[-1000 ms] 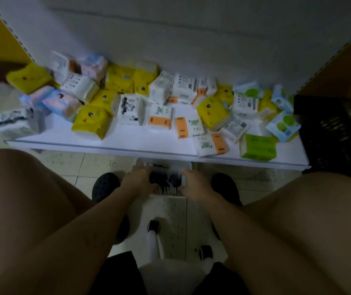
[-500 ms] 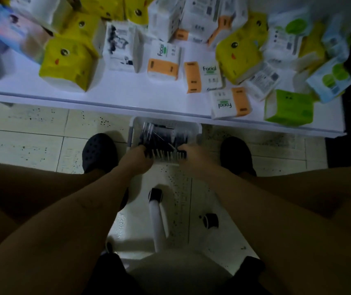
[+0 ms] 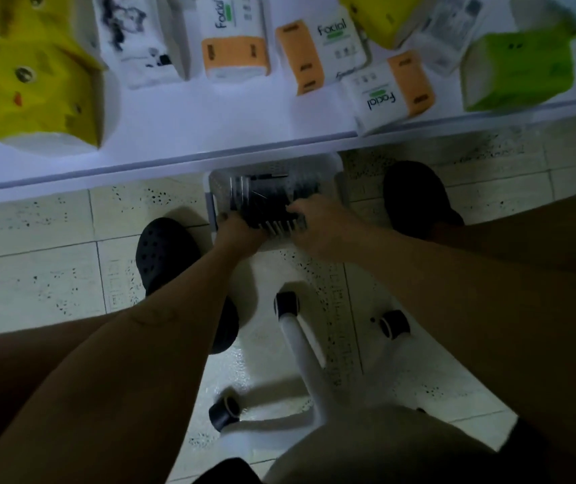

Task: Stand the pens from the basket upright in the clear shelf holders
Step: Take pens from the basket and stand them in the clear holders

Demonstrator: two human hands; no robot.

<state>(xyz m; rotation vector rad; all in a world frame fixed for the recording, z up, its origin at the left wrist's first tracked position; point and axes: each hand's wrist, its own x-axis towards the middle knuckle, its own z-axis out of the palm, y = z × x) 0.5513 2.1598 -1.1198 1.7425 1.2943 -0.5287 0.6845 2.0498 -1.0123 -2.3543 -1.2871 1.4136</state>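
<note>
A pale plastic basket (image 3: 328, 169) sits on the floor just under the white shelf's front edge. Inside lie several dark pens (image 3: 262, 200) with light tips pointing toward me. My left hand (image 3: 236, 230) is at the basket's near left corner, fingers curled around the pens' near ends. My right hand (image 3: 318, 221) is on the right side of the pile, fingers closed over the pens. No clear holders are in view.
The white shelf (image 3: 175, 134) above the basket carries tissue packs: yellow (image 3: 42, 92), orange-and-white (image 3: 234, 40) and green (image 3: 517, 68). My black shoes (image 3: 168, 253) flank the basket on the tiled floor. A white stool leg with black feet (image 3: 300, 340) stands between my knees.
The view has tilted down and moved closer to the basket. Both hands have stayed on the pens, the right hand reaching further over the pile.
</note>
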